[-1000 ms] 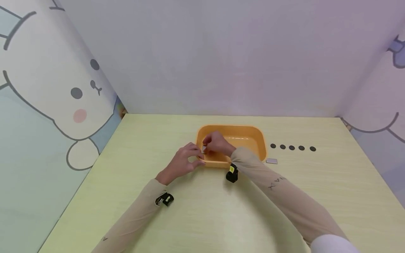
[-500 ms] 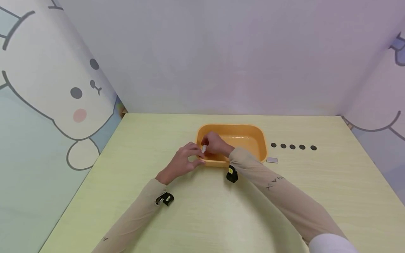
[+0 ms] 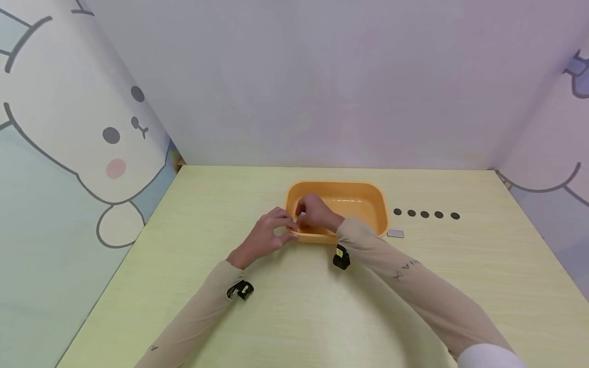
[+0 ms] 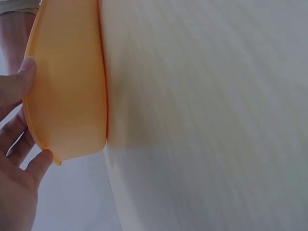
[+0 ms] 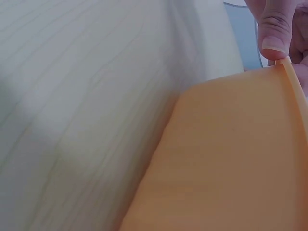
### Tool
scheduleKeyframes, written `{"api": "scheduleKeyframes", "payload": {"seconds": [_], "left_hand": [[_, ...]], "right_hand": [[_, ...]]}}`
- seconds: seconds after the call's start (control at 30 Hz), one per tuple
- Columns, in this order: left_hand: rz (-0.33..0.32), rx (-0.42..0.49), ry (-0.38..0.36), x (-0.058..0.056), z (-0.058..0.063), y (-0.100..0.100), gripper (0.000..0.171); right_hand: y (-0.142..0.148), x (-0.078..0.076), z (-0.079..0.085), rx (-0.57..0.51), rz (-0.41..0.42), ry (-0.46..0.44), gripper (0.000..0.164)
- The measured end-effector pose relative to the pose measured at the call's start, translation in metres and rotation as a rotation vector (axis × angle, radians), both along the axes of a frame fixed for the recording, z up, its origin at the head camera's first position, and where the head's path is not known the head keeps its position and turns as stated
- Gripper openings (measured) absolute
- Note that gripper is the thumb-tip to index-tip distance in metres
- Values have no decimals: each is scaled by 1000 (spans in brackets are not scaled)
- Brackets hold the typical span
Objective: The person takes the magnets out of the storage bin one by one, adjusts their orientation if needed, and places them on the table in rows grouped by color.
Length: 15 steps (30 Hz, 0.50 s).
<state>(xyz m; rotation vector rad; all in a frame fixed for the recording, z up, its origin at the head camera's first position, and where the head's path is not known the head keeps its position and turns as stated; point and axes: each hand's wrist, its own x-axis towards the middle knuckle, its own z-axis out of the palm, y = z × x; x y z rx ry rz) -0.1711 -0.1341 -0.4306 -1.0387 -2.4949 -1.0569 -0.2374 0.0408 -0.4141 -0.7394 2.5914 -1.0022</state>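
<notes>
An orange plastic basin (image 3: pixel 363 209) stands on the table. The left hand (image 3: pixel 264 232) grips its near left corner, and in the left wrist view its fingertips press against the rim. Inside the basin's left end, the right hand (image 3: pixel 315 210) pinches a small whitish flat piece (image 3: pixel 302 214); most of this piece is hidden by the fingers, and I cannot tell its kind. In the right wrist view the basin's outer wall (image 5: pixel 236 144) fills much of the picture, with a thumb (image 5: pixel 275 38) at the rim's corner.
To the right of the basin lies a row of several small dark discs (image 3: pixel 425 214). A small pale grey rectangle (image 3: pixel 395 233) sits close to the basin's right corner. Pale walls rise behind and beside the wooden table (image 3: pixel 294 306).
The right hand has shifted slightly within the basin's left end. The whitish piece has moved and turned with it, and less of it shows. The left hand has stayed at the corner.
</notes>
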Motion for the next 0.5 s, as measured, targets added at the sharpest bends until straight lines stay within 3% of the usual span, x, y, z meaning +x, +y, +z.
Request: {"api": "scheduleKeyframes", "payload": {"seconds": [0.27,0.5], "left_hand": [[10,-3,-7,0,-2,1,13],[13,-6,-15,-1,-1,1,13]], "right_hand": [[13,-4,-8,-78,-49,-95,12],[28,-6,-5,-137,-121,-214,14]]}}
